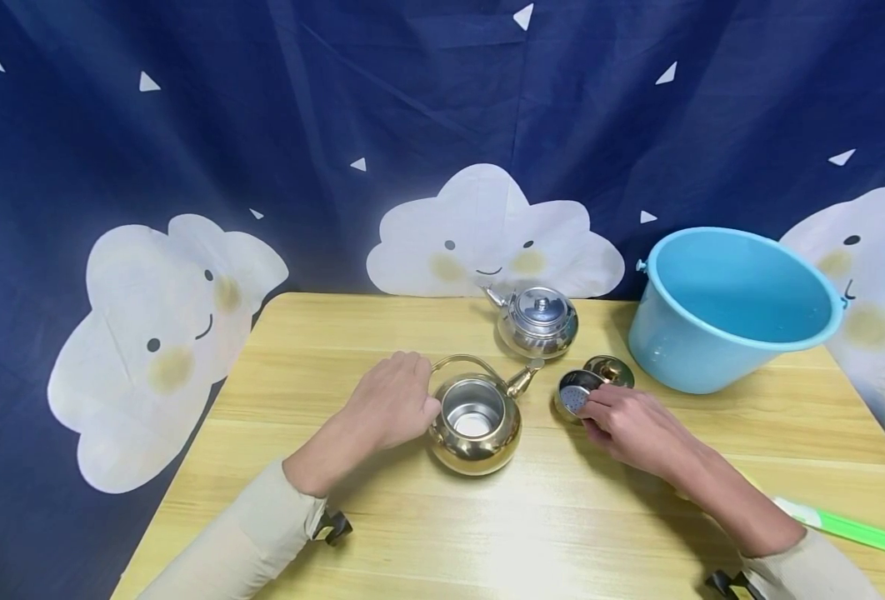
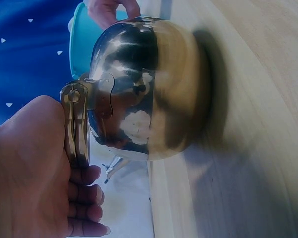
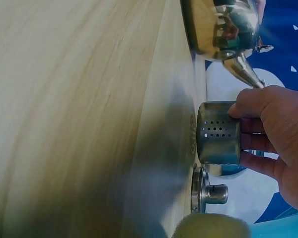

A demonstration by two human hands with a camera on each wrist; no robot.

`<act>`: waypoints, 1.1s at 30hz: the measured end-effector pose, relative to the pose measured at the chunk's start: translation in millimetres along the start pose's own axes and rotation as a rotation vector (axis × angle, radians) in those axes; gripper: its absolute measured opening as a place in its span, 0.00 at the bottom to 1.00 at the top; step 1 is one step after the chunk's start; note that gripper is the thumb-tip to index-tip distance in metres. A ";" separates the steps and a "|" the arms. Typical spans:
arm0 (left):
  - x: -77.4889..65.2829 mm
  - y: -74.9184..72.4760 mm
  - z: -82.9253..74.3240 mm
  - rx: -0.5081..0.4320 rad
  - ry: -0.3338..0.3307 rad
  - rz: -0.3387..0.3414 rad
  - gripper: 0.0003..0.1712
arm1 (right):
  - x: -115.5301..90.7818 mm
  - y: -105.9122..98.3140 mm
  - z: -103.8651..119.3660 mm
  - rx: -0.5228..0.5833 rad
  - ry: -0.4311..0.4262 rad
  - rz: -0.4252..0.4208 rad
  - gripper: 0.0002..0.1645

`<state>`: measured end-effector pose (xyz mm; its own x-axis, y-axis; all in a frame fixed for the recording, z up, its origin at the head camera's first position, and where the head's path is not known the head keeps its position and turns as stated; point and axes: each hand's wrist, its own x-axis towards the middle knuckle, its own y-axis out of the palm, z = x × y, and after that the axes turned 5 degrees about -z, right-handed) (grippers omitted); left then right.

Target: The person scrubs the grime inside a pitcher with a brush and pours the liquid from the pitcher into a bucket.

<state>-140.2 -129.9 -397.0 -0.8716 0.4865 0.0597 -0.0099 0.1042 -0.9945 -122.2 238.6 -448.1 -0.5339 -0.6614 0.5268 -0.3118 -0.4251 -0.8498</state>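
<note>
My left hand [image 1: 393,402] grips the raised handle [image 2: 75,129] of a gold teapot [image 1: 478,454]. The pot sits lidless on the table, its spout pointing to the back right. To the right of it, my right hand [image 1: 633,429] pinches the rim of a metal tea infuser [image 3: 218,133] with small holes in its side. In the head view that infuser stands at table level, its perforated inside showing. Right behind it lies a gold lid [image 1: 612,370], knob up. The right hand's fingers partly cover the infuser.
A silver teapot [image 1: 538,323] with its lid on stands behind the gold one. At the back right is a light blue bucket [image 1: 682,354]. A green-handled tool [image 1: 862,532] lies partly behind the right forearm. A dark blue cloud-print curtain [image 1: 322,100] hangs behind the table.
</note>
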 end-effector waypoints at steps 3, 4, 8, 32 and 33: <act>0.1 0.3 0.2 -0.003 0.001 -0.003 0.10 | -0.6 0.7 -0.6 0.001 0.004 0.002 0.11; 0.1 0.6 0.2 0.000 0.002 -0.002 0.09 | -0.8 0.9 -0.8 0.001 0.005 0.003 0.11; 0.6 0.9 0.3 -0.009 -0.002 -0.001 0.09 | -1.6 1.8 -1.3 0.004 0.007 0.010 0.11; 0.7 1.5 -0.3 0.011 -0.003 -0.007 0.09 | -2.5 5.0 -2.3 0.008 0.012 0.022 0.12; 0.6 1.4 -0.4 0.012 -0.003 -0.008 0.09 | -2.4 5.1 -2.4 0.010 0.011 0.020 0.12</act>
<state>-140.5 -129.1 -398.4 -0.8728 0.4834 0.0669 -0.0225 0.0972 -0.9950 -124.4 239.5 -453.7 -0.5487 -0.6630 0.5093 -0.2932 -0.4179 -0.8599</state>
